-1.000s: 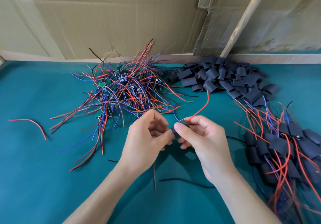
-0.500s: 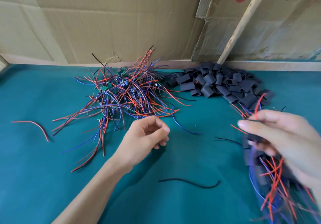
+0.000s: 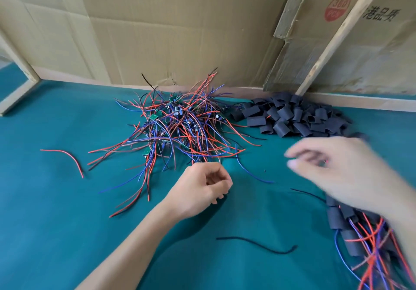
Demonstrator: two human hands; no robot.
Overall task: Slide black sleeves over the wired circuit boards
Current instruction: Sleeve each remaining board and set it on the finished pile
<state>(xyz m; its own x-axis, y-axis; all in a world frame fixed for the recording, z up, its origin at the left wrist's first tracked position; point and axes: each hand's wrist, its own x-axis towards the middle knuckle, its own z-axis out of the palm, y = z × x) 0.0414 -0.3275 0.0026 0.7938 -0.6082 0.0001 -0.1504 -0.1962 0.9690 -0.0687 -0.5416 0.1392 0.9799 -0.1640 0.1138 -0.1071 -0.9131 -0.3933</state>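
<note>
**Between units: both hands free**

While nothing is held, I read this as the gap between units. Left hand (image 3: 203, 185) loosely curled, empty, just below the wired boards pile (image 3: 177, 127). Loose sleeves (image 3: 292, 118) back right. Right hand (image 3: 333, 168) blurred, fingers spread, apparently empty, above the sleeved units (image 3: 351, 226). Next: pick a board and a sleeve.

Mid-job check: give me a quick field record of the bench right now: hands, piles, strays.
left hand: fingers loosely curled, holding nothing, just in front of the board pile
right hand: motion-blurred, above the cloth near the sleeves; grip unclear
bare wired boards: tangled heap, centre back
empty black sleeves: pile at back right, by the cardboard wall
sleeved boards: heap at right edge, wires trailing
loose red wire: alone, far left
loose black wire: near, centre
surface: teal cloth
</note>
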